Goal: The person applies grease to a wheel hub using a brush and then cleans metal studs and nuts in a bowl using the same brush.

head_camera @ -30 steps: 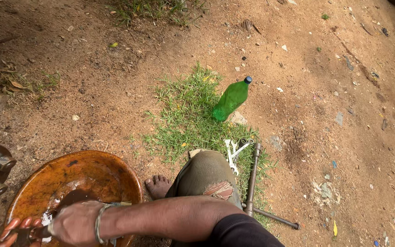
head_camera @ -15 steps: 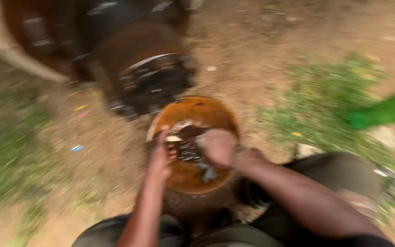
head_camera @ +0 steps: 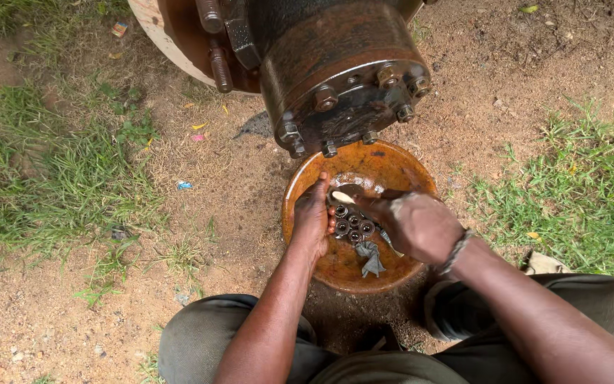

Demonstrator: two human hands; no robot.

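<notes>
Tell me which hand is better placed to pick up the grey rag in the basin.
Probably the right hand: the rag lies just below its fingers, next to the nuts. The left hand rests against the basin's far side.

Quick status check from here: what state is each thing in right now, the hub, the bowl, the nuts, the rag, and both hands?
Wheel hub: rusty, greasy, bolts still in its end cap.
Orange bowl: on the dirt below the hub, holding dark liquid.
Nuts: clustered together in the bowl.
Grey rag: crumpled, wet, in the bowl.
Left hand: in the bowl, against the nuts.
Right hand: over the bowl, fingers reaching to the nuts.
</notes>
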